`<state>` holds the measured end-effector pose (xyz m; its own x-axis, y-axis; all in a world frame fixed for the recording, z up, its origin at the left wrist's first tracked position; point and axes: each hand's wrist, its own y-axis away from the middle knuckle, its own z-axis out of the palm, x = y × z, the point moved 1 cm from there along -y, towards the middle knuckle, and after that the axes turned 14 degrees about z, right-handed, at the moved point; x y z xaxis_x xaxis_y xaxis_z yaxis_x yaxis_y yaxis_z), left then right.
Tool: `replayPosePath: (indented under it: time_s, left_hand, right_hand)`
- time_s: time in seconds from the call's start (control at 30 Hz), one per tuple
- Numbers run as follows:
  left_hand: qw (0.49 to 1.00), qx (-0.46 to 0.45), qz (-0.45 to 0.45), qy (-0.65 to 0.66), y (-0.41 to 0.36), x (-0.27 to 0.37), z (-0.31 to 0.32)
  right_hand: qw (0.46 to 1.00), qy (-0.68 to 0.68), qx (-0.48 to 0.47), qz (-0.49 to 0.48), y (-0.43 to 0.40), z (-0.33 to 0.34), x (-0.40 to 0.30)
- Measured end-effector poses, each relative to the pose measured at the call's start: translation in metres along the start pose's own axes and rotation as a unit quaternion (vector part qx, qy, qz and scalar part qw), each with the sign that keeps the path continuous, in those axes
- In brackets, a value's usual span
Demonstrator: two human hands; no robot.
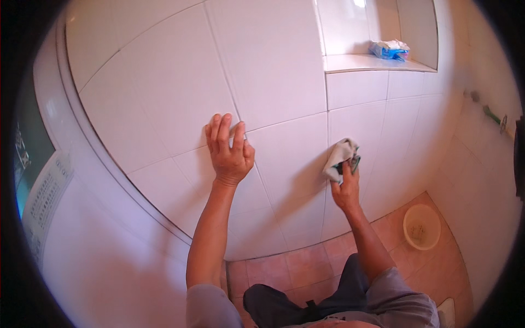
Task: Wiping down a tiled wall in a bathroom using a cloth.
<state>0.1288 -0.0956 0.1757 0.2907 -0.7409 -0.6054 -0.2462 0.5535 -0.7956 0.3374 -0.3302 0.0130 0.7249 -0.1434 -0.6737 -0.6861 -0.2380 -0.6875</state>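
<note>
My left hand (pixel 230 158) rests against the white tiled wall (pixel 283 160), its fingers bent and spread near a crossing of grout lines. A small pale patch shows between its fingers, and I cannot tell whether it is just tile. Farther right, my right hand (pixel 346 190) grips a bunched, pale cloth (pixel 341 153) with dark and green parts. The cloth is up against the same wall, close to a vertical grout line, and a long shadow falls to its left.
A wall niche (pixel 348 63) at the upper right holds a blue plastic packet (pixel 389 50). On the reddish tiled floor (pixel 307 268), a pale yellow bucket (pixel 422 225) stands in the corner. A tap with a green part (pixel 491 115) projects from the right wall. A white frame (pixel 119 176) borders the left.
</note>
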Motion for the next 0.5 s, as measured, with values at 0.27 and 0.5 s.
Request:
replayPosePath:
  time_s: [0.27,0.5]
  left_hand:
    - [0.999,-0.019,0.01,-0.031,-0.004,0.007,0.008]
    - [0.997,-0.046,0.017,-0.055,-0.004,0.008,0.003]
  right_hand:
    - [0.993,0.016,0.114,-0.024,-0.021,-0.013,0.045]
    - [0.999,0.022,-0.009,0.032,0.007,-0.005,0.037]
